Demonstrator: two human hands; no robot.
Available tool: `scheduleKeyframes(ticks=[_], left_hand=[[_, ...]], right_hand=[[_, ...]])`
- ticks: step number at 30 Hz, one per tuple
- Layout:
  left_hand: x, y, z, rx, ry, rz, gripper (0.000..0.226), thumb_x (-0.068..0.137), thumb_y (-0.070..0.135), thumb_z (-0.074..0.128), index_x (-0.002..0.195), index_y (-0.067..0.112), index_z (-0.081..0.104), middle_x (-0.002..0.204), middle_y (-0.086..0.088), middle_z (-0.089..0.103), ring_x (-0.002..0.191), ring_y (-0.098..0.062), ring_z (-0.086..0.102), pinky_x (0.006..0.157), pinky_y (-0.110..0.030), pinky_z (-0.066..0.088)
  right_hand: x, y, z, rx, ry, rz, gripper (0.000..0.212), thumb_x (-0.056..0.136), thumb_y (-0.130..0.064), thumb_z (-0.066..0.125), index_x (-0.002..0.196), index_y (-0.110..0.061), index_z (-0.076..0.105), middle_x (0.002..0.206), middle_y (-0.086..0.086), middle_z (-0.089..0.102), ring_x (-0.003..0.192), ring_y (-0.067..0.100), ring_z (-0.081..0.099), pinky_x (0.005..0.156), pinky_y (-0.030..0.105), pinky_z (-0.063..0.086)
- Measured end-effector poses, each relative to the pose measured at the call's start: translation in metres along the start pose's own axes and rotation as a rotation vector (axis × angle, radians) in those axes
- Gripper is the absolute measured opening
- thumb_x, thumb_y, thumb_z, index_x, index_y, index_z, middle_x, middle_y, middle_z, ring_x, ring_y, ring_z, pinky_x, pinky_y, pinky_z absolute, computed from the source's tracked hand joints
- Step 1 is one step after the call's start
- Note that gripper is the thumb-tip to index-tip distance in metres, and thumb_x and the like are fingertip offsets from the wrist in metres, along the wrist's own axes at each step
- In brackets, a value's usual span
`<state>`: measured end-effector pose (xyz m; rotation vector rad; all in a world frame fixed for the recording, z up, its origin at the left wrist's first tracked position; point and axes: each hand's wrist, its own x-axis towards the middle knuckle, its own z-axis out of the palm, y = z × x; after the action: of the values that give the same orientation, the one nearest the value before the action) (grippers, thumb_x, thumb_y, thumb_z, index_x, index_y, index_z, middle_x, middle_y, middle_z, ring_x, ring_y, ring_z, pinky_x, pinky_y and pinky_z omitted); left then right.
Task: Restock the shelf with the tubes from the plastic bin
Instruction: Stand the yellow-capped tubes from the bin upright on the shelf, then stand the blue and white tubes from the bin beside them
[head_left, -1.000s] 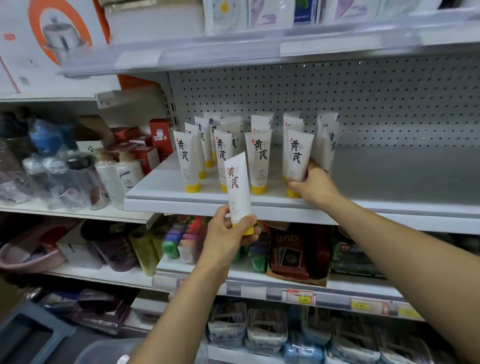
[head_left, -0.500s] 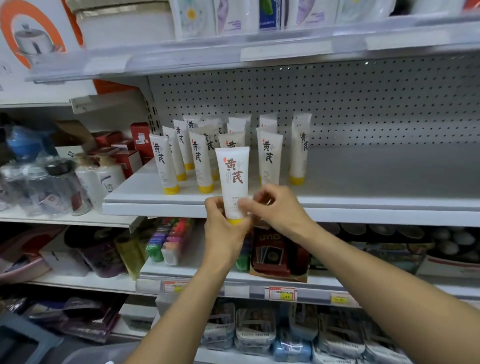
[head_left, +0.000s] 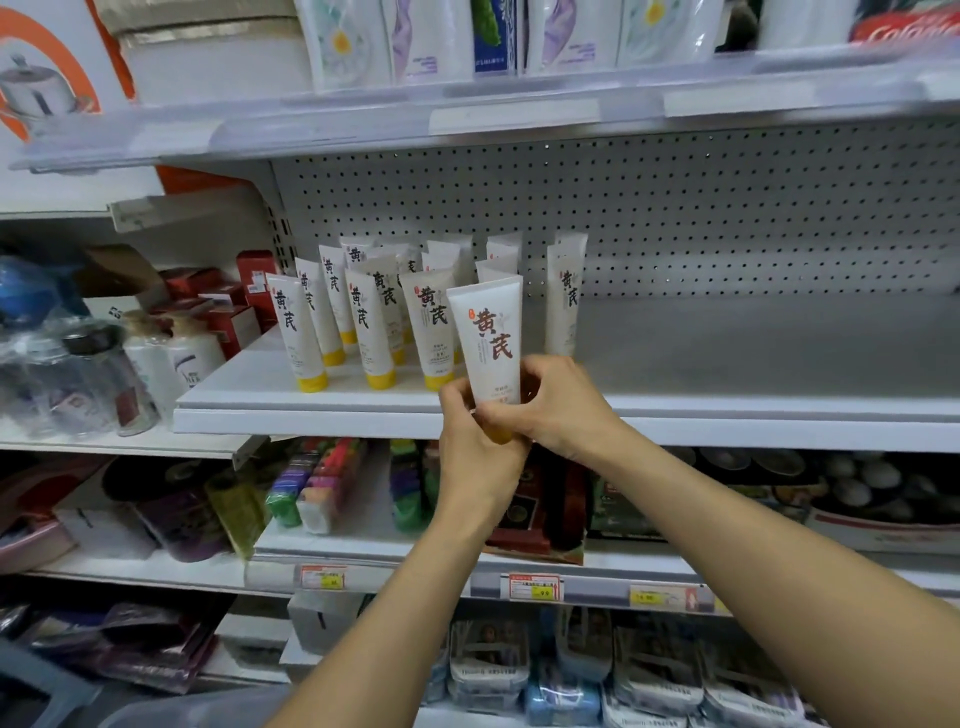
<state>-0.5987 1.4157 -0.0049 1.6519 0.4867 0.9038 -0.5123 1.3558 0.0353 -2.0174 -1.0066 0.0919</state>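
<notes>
Both hands grip one white tube (head_left: 491, 345) upright by its yellow cap end, in front of the white shelf (head_left: 311, 410) edge. The left hand (head_left: 475, 441) wraps the cap from below; the right hand (head_left: 558, 405) pinches the tube's lower body. On the shelf behind the tube, a cluster of matching tubes (head_left: 363, 322) stands cap-down before the pegboard (head_left: 675, 218).

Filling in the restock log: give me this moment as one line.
stage: placing | held: tube, upright, cap down | left hand: gripping | right hand: gripping | shelf: right side bare
</notes>
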Motion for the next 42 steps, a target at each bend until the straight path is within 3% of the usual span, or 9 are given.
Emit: scheduleKeyframes(ticks=[3, 6, 9, 13, 18, 30, 35, 38, 42], left_hand=[[0.003, 0.01, 0.011, 0.051, -0.059, 0.037, 0.061, 0.072, -0.001, 0.071, 0.116, 0.024, 0.037, 0.104, 0.009, 0.062, 0.095, -0.007, 0.064, 0.077, -0.025, 0.056], [0.008, 0.017, 0.018, 0.029, -0.13, 0.014, 0.061, 0.075, -0.002, 0.068, 0.12, 0.024, 0.037, 0.107, 0.016, 0.057, 0.099, -0.001, 0.06, 0.088, -0.034, 0.055], [0.013, 0.019, 0.015, 0.059, -0.179, -0.065, 0.055, 0.082, 0.015, 0.072, 0.124, 0.025, 0.039, 0.12, 0.011, 0.052, 0.113, -0.004, 0.052, 0.098, -0.03, 0.046], [0.02, 0.005, -0.002, 0.074, -0.131, -0.196, 0.035, 0.085, 0.024, 0.069, 0.114, 0.026, 0.051, 0.116, 0.008, 0.06, 0.101, -0.012, 0.059, 0.091, -0.035, 0.05], [0.021, -0.006, -0.018, 0.104, -0.094, -0.265, 0.018, 0.087, 0.025, 0.067, 0.103, 0.026, 0.059, 0.105, 0.007, 0.062, 0.104, -0.02, 0.061, 0.096, -0.044, 0.05], [0.018, -0.012, -0.04, 0.056, -0.085, -0.282, 0.013, 0.091, 0.017, 0.062, 0.104, 0.017, 0.06, 0.095, -0.002, 0.065, 0.084, -0.015, 0.065, 0.079, -0.034, 0.054], [0.015, -0.03, -0.058, 0.131, -0.085, -0.257, 0.009, 0.09, 0.016, 0.062, 0.098, 0.019, 0.061, 0.093, -0.005, 0.067, 0.086, -0.02, 0.067, 0.08, -0.036, 0.054], [0.01, -0.042, -0.069, 0.155, -0.129, -0.247, 0.007, 0.09, 0.012, 0.063, 0.096, 0.015, 0.061, 0.089, -0.007, 0.066, 0.078, -0.02, 0.066, 0.072, -0.031, 0.053], [-0.001, -0.057, -0.097, 0.163, -0.193, -0.265, 0.008, 0.091, 0.012, 0.062, 0.093, 0.02, 0.059, 0.089, -0.008, 0.065, 0.078, -0.02, 0.066, 0.076, -0.035, 0.054]], right_hand=[[0.001, 0.0, -0.008, -0.062, 0.052, -0.034, 0.043, 0.06, -0.044, 0.069, 0.098, -0.023, 0.064, 0.09, -0.007, 0.071, 0.086, 0.012, 0.067, 0.073, 0.038, 0.058], [0.009, 0.009, -0.02, -0.069, 0.074, -0.006, 0.043, 0.062, -0.035, 0.071, 0.101, -0.019, 0.062, 0.091, -0.005, 0.07, 0.087, 0.014, 0.066, 0.072, 0.038, 0.057], [0.022, 0.023, -0.036, -0.059, 0.084, 0.093, 0.042, 0.063, -0.025, 0.074, 0.099, -0.01, 0.058, 0.089, 0.001, 0.067, 0.085, 0.019, 0.064, 0.068, 0.036, 0.055], [0.038, 0.04, -0.049, -0.036, 0.082, 0.18, 0.038, 0.068, -0.013, 0.075, 0.1, -0.007, 0.055, 0.092, 0.005, 0.061, 0.087, 0.024, 0.06, 0.061, 0.027, 0.041], [0.052, 0.054, -0.038, -0.084, 0.022, 0.23, 0.045, 0.073, -0.013, 0.074, 0.111, -0.006, 0.052, 0.107, 0.008, 0.061, 0.098, 0.026, 0.059, 0.074, 0.029, 0.045], [0.053, 0.063, -0.026, -0.018, 0.063, 0.285, 0.053, 0.077, -0.017, 0.074, 0.122, -0.009, 0.045, 0.121, 0.007, 0.059, 0.109, 0.027, 0.058, 0.079, 0.03, 0.047], [0.018, 0.056, -0.019, -0.117, 0.256, 0.249, 0.038, 0.084, -0.031, 0.064, 0.111, -0.014, 0.043, 0.105, 0.001, 0.058, 0.095, 0.023, 0.058, 0.073, 0.035, 0.045], [-0.013, 0.052, -0.008, -0.149, 0.342, 0.22, 0.029, 0.085, -0.025, 0.058, 0.107, -0.022, 0.039, 0.1, -0.005, 0.053, 0.087, 0.018, 0.054, 0.072, 0.035, 0.043], [-0.044, 0.035, 0.025, -0.207, 0.259, 0.155, 0.027, 0.086, -0.025, 0.057, 0.11, -0.024, 0.044, 0.097, -0.009, 0.055, 0.084, 0.014, 0.056, 0.073, 0.038, 0.049]])
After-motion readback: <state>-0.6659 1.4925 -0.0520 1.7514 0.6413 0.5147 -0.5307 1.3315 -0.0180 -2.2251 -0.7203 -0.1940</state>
